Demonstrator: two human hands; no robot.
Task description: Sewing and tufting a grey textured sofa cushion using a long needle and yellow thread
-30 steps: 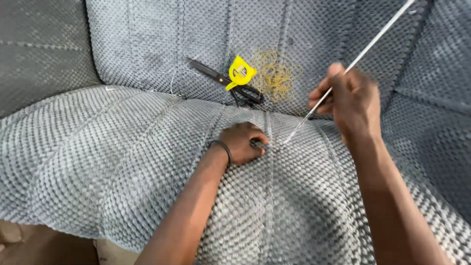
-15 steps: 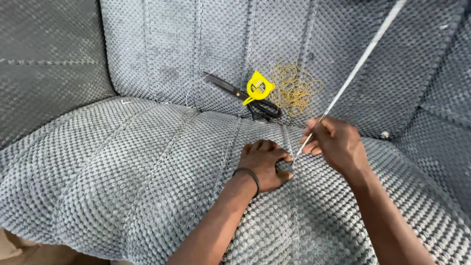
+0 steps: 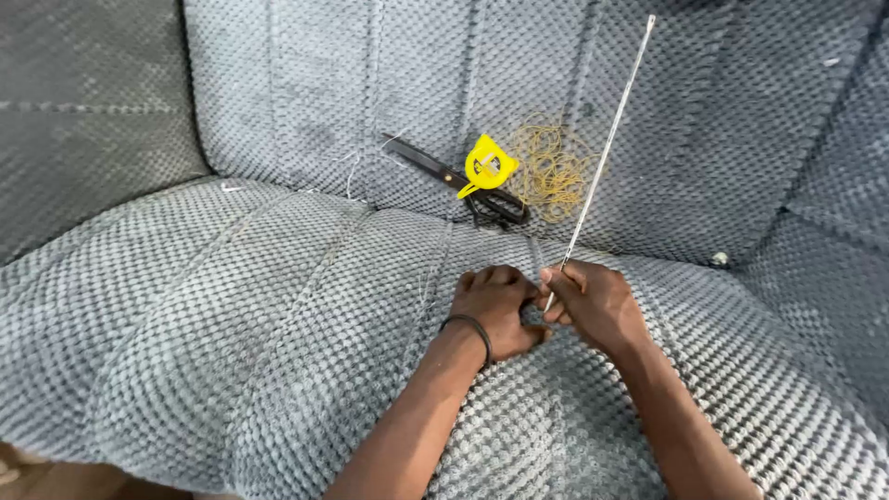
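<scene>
Pinching long upholstery needle (image 3: 600, 153) near its lower end, right hand (image 3: 593, 304) has fingers closed on it, shaft angled up-right. Left hand (image 3: 498, 306) curled, pressing grey quilted cushion (image 3: 231, 352) by seam, prob. steadying fabric. Scissors (image 3: 463, 181), yellow thread (image 3: 551, 171) lie behind.

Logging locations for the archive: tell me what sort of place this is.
Probably an upholstery workshop. A padded grey textured fabric seat fills the view, the right hand grips a long thin metal needle, and black-handled scissors lie beside a tangle of yellow thread.

Left hand (image 3: 498, 310) curled, knuckles down, right hand (image 3: 597, 304) fisted beside it, fingers touching
</scene>
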